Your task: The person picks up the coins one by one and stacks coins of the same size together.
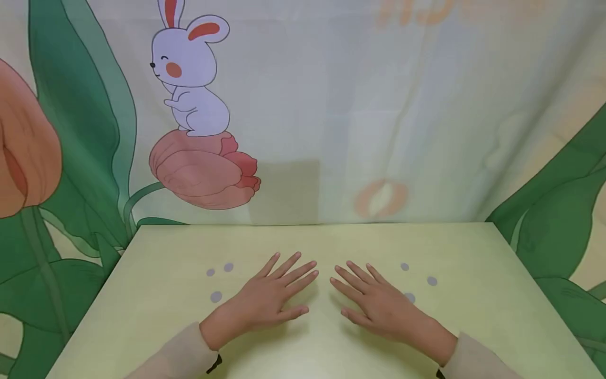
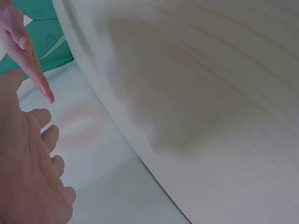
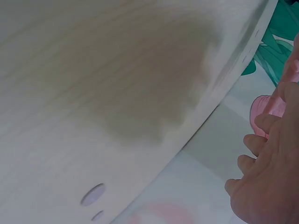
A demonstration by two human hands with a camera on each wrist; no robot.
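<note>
Both hands are held palm down over a pale wooden table (image 1: 303, 242), with their shadows on its top. My left hand (image 1: 267, 297) has its fingers spread and straight, pointing up and right in the head view, and holds nothing. Facing it, my right hand (image 1: 379, 305) spreads its fingers up and left, also holding nothing. A small gap separates the two sets of fingertips. Three grey dots (image 1: 215, 297) lie beside the left hand. Close by the right hand are three more grey dots (image 1: 432, 281), one partly hidden behind that hand.
Behind the table's far edge hangs a printed curtain (image 1: 293, 105) with a white rabbit (image 1: 199, 84) on a pink tulip (image 1: 203, 168). Large green leaves (image 1: 558, 237) are printed at the right side, and an orange tulip (image 1: 28, 142) at the left.
</note>
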